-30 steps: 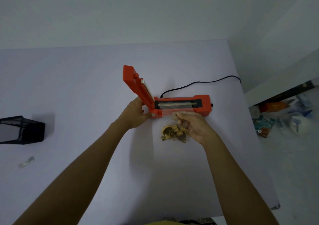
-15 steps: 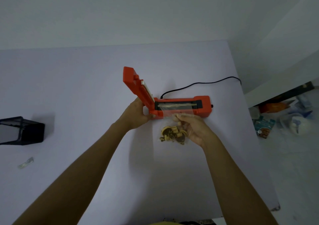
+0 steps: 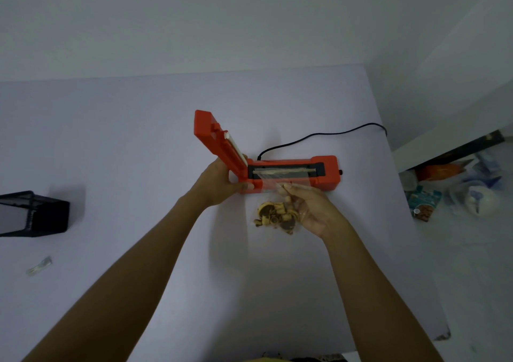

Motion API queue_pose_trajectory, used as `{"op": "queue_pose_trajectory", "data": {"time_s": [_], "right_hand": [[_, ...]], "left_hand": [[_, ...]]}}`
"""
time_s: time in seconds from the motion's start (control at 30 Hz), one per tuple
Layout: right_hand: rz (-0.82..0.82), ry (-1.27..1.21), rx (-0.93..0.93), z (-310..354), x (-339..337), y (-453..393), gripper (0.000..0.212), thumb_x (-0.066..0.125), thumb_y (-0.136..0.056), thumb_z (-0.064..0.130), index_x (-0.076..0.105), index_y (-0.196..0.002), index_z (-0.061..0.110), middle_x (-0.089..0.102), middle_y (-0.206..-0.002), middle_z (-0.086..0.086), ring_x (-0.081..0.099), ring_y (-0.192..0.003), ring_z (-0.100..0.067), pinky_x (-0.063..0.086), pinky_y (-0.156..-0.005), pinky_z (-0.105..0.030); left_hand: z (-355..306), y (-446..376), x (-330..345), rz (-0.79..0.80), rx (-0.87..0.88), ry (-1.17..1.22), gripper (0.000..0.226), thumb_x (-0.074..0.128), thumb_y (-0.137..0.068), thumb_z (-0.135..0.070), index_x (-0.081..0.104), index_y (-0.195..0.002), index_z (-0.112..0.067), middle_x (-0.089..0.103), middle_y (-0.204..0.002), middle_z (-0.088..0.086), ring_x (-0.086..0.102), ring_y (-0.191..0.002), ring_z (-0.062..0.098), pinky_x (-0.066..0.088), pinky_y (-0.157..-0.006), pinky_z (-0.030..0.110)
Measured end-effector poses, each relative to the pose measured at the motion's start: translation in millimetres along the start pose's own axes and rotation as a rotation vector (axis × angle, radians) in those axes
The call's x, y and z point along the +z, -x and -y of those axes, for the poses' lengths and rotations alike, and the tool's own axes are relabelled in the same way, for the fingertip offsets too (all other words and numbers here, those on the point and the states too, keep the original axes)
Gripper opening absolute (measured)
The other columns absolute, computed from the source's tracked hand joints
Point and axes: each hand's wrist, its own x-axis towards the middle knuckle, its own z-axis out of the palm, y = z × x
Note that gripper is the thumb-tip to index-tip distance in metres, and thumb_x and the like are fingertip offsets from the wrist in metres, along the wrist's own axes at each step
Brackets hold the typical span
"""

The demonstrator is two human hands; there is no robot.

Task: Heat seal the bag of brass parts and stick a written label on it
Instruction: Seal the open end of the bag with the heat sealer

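Observation:
An orange heat sealer lies on the white table, its lid raised at the left end. My left hand grips the sealer at the hinge end, thumb on the front face. A clear bag of brass parts rests in front of the sealer, its open top edge laid over the sealing strip. My right hand pinches the bag's right side and covers part of it.
A black power cord runs from the sealer off the table's right edge. A black mesh holder stands at the far left, with a small clear strip in front of it. Clutter lies on the floor at the right.
My right hand has shifted the bag slightly so its top edge lies further over the sealing strip. My left hand keeps its hold on the sealer; the lid stays up.

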Motion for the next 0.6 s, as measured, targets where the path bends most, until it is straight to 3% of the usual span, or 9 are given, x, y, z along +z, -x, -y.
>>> {"op": "queue_pose_trajectory", "data": {"time_s": [0.17,0.23,0.33,0.6], "right_hand": [[0.028,-0.104,0.000,5.6,-1.9,3.1,0.014,0.067,-0.083,0.010,0.073,-0.095,0.007,0.074,-0.077,0.001,0.061,-0.060,-0.006,0.053,-0.061,-0.021],[0.021,-0.079,-0.032,12.8,-8.2,7.5,0.015,0.069,-0.079,0.013,0.075,-0.093,0.008,0.074,-0.077,0.000,0.060,-0.063,-0.008,0.052,-0.065,-0.024],[-0.007,0.096,-0.086,19.4,-19.9,15.9,0.011,0.065,-0.087,0.010,0.073,-0.093,0.007,0.074,-0.076,-0.001,0.065,-0.063,-0.009,0.055,-0.059,-0.024],[-0.049,0.146,-0.087,8.8,-34.0,26.4,0.010,0.062,-0.090,0.012,0.071,-0.094,0.008,0.076,-0.083,-0.004,0.067,-0.068,-0.009,0.056,-0.061,-0.026]], "left_hand": [[5.6,-1.6,0.4,-0.001,-0.014,-0.030,0.053,0.075,-0.076,-0.041,0.055,-0.123,-0.024,0.061,-0.118,-0.010,0.057,-0.107,0.008,0.047,-0.092,0.028],[6.6,-2.1,1.2,-0.027,-0.020,-0.044,0.054,0.077,-0.077,-0.033,0.055,-0.125,-0.021,0.058,-0.120,-0.011,0.054,-0.107,0.007,0.044,-0.091,0.024],[5.9,-1.5,1.6,-0.042,-0.021,-0.032,0.054,0.077,-0.077,-0.032,0.053,-0.125,-0.023,0.057,-0.117,-0.013,0.053,-0.103,0.004,0.039,-0.082,0.012],[3.2,-0.1,3.4,-0.043,-0.033,-0.027,0.057,0.075,-0.078,-0.031,0.051,-0.129,-0.021,0.056,-0.121,-0.009,0.053,-0.107,0.007,0.042,-0.091,0.024]]}}
